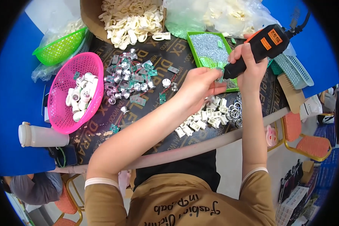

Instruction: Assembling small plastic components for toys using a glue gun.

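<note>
My right hand [249,64] is wrapped round a black electric screwdriver [263,47] with orange labels, its nose pointing down and left. At that nose, my left hand [201,81] pinches a small pale-green piece [220,72], partly covered by the fingers. Both hands are over a green tray [194,48] filled with tiny silver screws [210,44]. Just below my left hand lies a pile of small cream plastic parts [199,119]. Beside it are silver rings [235,110]. Left of my forearm, silver reflectors wired to green circuit boards [129,75] form a heap.
A pink basket [99,67] holds white assembled pieces. Behind it sits a green basket [60,47]. Cream shells fill a cardboard box [90,19] at the back. A pale bottle [41,135] lies at left; a blue-grey basket [295,71] stands at right. Another person [35,187] sits at lower left.
</note>
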The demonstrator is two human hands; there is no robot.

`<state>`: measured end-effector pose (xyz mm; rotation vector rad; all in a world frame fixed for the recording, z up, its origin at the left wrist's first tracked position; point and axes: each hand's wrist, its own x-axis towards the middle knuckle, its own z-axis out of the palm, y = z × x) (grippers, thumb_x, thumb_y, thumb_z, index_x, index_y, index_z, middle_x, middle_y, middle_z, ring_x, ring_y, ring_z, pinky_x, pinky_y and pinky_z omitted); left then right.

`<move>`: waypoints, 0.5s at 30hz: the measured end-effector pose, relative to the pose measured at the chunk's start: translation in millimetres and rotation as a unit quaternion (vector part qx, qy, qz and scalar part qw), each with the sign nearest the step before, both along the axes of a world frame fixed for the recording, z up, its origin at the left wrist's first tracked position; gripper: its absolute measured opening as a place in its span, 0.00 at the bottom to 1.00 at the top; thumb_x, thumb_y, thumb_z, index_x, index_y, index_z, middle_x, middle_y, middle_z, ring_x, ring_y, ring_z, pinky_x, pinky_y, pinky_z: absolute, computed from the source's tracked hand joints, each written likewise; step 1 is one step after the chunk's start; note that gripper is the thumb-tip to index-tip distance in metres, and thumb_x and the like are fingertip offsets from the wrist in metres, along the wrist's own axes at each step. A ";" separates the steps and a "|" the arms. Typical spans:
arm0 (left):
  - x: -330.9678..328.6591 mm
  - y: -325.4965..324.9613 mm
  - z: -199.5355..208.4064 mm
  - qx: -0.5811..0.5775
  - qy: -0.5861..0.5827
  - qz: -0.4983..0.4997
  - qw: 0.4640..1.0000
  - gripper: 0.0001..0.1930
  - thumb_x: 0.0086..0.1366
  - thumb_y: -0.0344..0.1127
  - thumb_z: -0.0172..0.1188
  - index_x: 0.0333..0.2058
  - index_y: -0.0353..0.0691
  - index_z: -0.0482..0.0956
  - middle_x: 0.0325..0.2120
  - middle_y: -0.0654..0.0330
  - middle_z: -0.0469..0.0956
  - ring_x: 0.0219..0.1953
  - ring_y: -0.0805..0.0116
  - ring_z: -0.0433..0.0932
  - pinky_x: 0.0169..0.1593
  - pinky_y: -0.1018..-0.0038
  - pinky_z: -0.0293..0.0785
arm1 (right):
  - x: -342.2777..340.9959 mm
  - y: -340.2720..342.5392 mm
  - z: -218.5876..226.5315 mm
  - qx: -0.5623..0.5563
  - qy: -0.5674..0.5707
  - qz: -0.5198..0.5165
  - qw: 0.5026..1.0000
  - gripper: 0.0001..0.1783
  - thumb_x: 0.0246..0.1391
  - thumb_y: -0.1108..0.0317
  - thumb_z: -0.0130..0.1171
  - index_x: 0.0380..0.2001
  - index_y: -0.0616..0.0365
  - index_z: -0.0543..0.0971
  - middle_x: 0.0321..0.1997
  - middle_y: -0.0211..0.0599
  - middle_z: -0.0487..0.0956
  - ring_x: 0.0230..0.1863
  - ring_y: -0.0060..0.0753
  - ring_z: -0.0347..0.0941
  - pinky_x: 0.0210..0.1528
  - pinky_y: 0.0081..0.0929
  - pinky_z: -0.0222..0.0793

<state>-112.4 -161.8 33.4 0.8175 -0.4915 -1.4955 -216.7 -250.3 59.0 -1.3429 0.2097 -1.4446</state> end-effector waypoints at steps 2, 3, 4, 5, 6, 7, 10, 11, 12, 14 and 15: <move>-4.7 -12.3 -2.5 -0.020 0.014 -0.002 1.000 0.10 0.62 0.31 0.53 0.36 0.27 0.71 0.35 0.52 0.73 0.40 0.53 0.78 0.47 0.63 0.77 | -2.6 -1.4 -1.8 -0.001 -0.026 0.009 1.000 0.16 0.53 0.70 0.60 0.41 0.65 0.67 0.19 0.35 0.70 0.20 0.26 0.68 0.25 0.24 0.66; -6.2 -18.6 -5.3 -0.019 0.014 -0.004 1.000 0.10 0.62 0.31 0.53 0.36 0.27 0.71 0.35 0.52 0.73 0.40 0.53 0.78 0.47 0.63 0.77 | -5.1 -4.1 -2.0 -0.015 -0.039 0.002 0.999 0.16 0.54 0.70 0.59 0.41 0.65 0.67 0.19 0.35 0.71 0.20 0.27 0.69 0.25 0.24 0.66; -8.1 -24.3 -10.1 -0.003 0.020 -0.005 1.000 0.10 0.62 0.31 0.53 0.36 0.27 0.71 0.35 0.51 0.74 0.40 0.54 0.78 0.47 0.63 0.77 | -8.5 -6.3 -2.3 -0.029 -0.051 -0.004 0.998 0.15 0.55 0.69 0.58 0.41 0.66 0.67 0.19 0.35 0.71 0.20 0.27 0.69 0.25 0.24 0.66; -10.4 -28.5 -15.0 0.013 0.026 -0.005 1.000 0.10 0.62 0.31 0.53 0.36 0.27 0.71 0.34 0.51 0.74 0.39 0.54 0.78 0.46 0.64 0.77 | -13.3 -7.6 -1.2 -0.039 -0.045 -0.012 0.998 0.15 0.57 0.66 0.56 0.40 0.65 0.67 0.19 0.36 0.71 0.20 0.28 0.69 0.25 0.26 0.67; -12.8 -30.7 -19.7 0.023 0.021 -0.001 0.999 0.11 0.62 0.31 0.52 0.37 0.26 0.71 0.35 0.50 0.74 0.38 0.55 0.78 0.45 0.64 0.78 | -16.2 -8.5 1.8 -0.048 -0.061 -0.010 0.997 0.16 0.58 0.63 0.55 0.40 0.65 0.67 0.19 0.36 0.71 0.20 0.29 0.69 0.25 0.26 0.67; -13.5 -33.0 -24.1 0.025 0.020 0.000 0.999 0.11 0.62 0.31 0.52 0.37 0.26 0.71 0.35 0.50 0.74 0.38 0.55 0.78 0.45 0.64 0.78 | -19.4 -9.4 6.3 -0.058 -0.077 -0.007 0.995 0.17 0.58 0.60 0.54 0.40 0.65 0.67 0.19 0.37 0.72 0.20 0.30 0.69 0.25 0.27 0.67; -13.5 -32.7 -19.0 0.057 -0.014 0.003 0.998 0.10 0.63 0.31 0.52 0.36 0.28 0.70 0.35 0.50 0.74 0.37 0.56 0.79 0.44 0.65 0.78 | -35.9 -15.8 22.5 -0.038 -0.023 -0.006 0.999 0.39 0.52 0.31 0.44 0.44 0.60 0.65 0.22 0.37 0.69 0.24 0.32 0.65 0.32 0.32 0.64; -10.9 -31.0 -14.2 0.047 -0.063 -0.028 0.997 0.11 0.62 0.32 0.53 0.37 0.29 0.70 0.35 0.51 0.74 0.36 0.57 0.79 0.43 0.66 0.79 | -37.7 -17.2 28.4 -0.035 -0.002 -0.023 0.999 0.43 0.49 0.26 0.40 0.42 0.60 0.65 0.22 0.38 0.69 0.24 0.32 0.65 0.32 0.32 0.64; -8.3 -28.2 -8.2 0.037 -0.110 -0.057 0.992 0.11 0.62 0.33 0.54 0.37 0.29 0.70 0.35 0.52 0.74 0.35 0.57 0.79 0.42 0.67 0.79 | -38.2 -19.6 28.9 -0.035 -0.004 -0.023 0.999 0.43 0.49 0.26 0.40 0.42 0.60 0.65 0.22 0.38 0.69 0.24 0.32 0.65 0.32 0.32 0.64; 3.6 -22.7 -15.4 -0.060 -0.422 -0.046 0.903 0.12 0.59 0.36 0.58 0.33 0.31 0.72 0.27 0.55 0.77 0.30 0.63 0.79 0.34 0.71 0.76 | -36.5 -25.5 30.6 -0.038 -0.011 -0.008 0.999 0.43 0.48 0.26 0.40 0.41 0.61 0.66 0.22 0.39 0.70 0.24 0.33 0.65 0.33 0.31 0.64; 9.7 -13.6 -11.4 -0.114 -0.593 -0.035 0.796 0.12 0.57 0.37 0.60 0.31 0.31 0.73 0.23 0.55 0.77 0.28 0.64 0.79 0.31 0.70 0.75 | -35.2 -28.4 29.7 -0.029 -0.005 -0.014 0.999 0.43 0.48 0.26 0.40 0.40 0.61 0.66 0.22 0.39 0.70 0.24 0.33 0.66 0.32 0.30 0.64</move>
